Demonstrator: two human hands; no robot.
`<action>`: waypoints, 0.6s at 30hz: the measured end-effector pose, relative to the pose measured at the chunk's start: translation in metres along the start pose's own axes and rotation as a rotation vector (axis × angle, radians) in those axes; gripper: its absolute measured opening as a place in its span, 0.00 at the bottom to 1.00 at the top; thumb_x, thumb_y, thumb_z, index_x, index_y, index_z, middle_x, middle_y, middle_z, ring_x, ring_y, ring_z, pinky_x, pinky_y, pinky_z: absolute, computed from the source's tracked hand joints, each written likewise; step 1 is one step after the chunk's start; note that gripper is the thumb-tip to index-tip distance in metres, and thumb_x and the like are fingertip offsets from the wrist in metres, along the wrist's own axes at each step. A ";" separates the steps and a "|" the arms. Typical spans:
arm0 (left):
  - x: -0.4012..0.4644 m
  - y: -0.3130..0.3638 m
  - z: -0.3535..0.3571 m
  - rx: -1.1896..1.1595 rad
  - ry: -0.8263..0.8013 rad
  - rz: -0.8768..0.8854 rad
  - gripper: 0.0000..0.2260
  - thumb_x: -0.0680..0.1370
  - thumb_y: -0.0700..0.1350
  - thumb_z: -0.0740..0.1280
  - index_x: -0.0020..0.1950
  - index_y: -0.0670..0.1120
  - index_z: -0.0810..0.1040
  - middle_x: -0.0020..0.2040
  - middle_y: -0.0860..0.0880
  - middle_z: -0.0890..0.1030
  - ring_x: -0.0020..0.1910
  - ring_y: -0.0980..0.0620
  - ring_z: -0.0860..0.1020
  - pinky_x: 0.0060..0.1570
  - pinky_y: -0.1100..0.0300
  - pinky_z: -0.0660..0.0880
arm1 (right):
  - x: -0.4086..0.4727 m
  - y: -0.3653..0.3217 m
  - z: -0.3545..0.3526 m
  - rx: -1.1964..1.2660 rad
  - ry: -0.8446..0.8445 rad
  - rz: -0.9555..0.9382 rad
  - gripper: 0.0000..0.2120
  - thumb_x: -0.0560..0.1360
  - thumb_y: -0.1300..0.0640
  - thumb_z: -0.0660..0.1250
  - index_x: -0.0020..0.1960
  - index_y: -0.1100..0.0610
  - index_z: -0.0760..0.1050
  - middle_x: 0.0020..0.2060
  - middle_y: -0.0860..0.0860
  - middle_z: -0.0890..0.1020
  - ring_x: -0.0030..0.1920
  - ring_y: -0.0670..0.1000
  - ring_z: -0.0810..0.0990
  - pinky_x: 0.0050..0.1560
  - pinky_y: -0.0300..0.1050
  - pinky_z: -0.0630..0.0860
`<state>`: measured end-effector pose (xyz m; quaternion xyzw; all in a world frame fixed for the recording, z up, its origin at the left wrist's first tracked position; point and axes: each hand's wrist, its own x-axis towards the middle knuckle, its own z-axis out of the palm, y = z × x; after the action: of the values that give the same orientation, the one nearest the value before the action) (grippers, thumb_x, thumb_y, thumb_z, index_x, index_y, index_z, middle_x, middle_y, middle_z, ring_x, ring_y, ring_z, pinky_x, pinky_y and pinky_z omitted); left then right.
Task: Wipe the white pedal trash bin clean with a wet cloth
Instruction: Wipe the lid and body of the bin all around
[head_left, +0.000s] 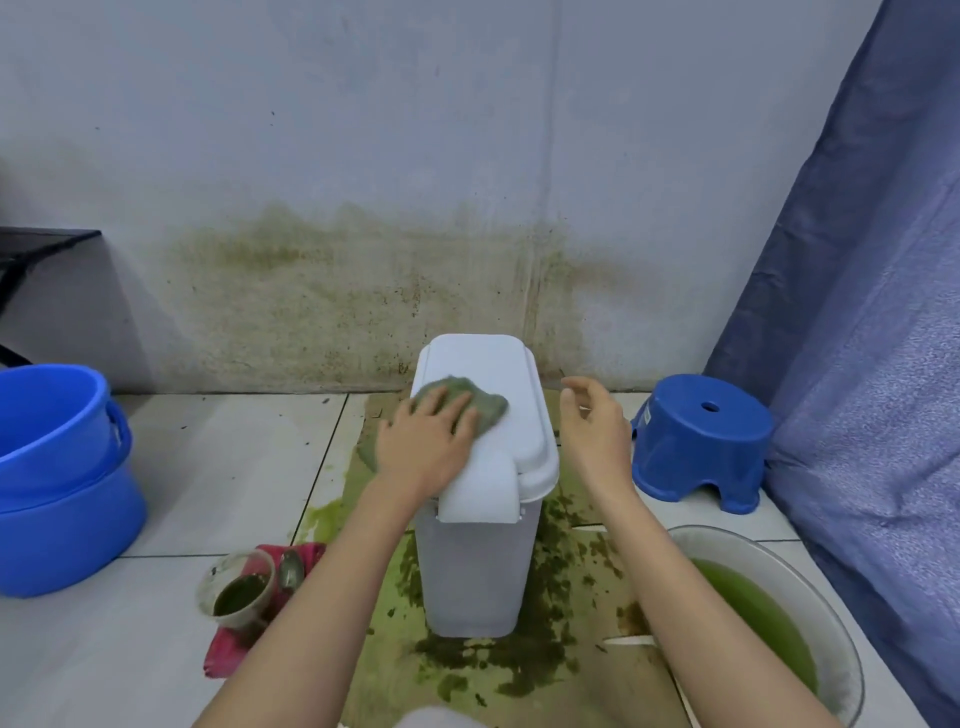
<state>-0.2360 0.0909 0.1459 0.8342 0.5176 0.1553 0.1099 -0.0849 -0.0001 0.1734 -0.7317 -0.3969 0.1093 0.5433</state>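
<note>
Left hand (423, 441) pressed a green-stained cloth (470, 408) flat-fingered on the white bin (480, 566) lid; right hand (592, 423) hovered relaxed, empty. Unsteadied, the bin might slide or smear.

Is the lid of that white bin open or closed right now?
Closed. The white plastic pedal bin's lid lies flat along the rim, and the left hand presses a green cloth on top.

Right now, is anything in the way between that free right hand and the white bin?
Nothing visible. The right hand hovers open just beside the bin, with only bare air between them. The left hand already presses the green cloth flat on the lid.
</note>
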 end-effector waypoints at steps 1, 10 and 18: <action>-0.003 -0.007 0.001 -0.073 0.047 -0.073 0.20 0.82 0.56 0.46 0.72 0.61 0.63 0.75 0.52 0.62 0.71 0.43 0.60 0.69 0.46 0.58 | 0.001 0.002 0.000 -0.021 -0.007 0.004 0.14 0.81 0.55 0.56 0.63 0.55 0.72 0.59 0.50 0.78 0.53 0.46 0.73 0.49 0.40 0.67; -0.036 -0.013 0.049 -0.998 0.485 -0.164 0.17 0.84 0.51 0.51 0.72 0.54 0.67 0.69 0.57 0.66 0.67 0.62 0.62 0.68 0.64 0.58 | -0.022 0.011 0.063 -0.570 -0.309 -0.307 0.19 0.81 0.43 0.48 0.71 0.40 0.63 0.74 0.42 0.62 0.75 0.47 0.53 0.74 0.53 0.42; -0.084 -0.011 0.187 -1.161 0.372 -0.674 0.16 0.82 0.35 0.50 0.69 0.41 0.65 0.65 0.40 0.72 0.64 0.41 0.70 0.66 0.51 0.67 | -0.024 0.016 0.068 -0.473 -0.191 -0.282 0.16 0.80 0.46 0.53 0.65 0.41 0.73 0.69 0.41 0.69 0.73 0.45 0.59 0.73 0.48 0.46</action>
<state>-0.2103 0.0163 -0.0438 0.3940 0.5917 0.5046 0.4898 -0.1339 0.0298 0.1269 -0.7620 -0.5584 0.0056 0.3278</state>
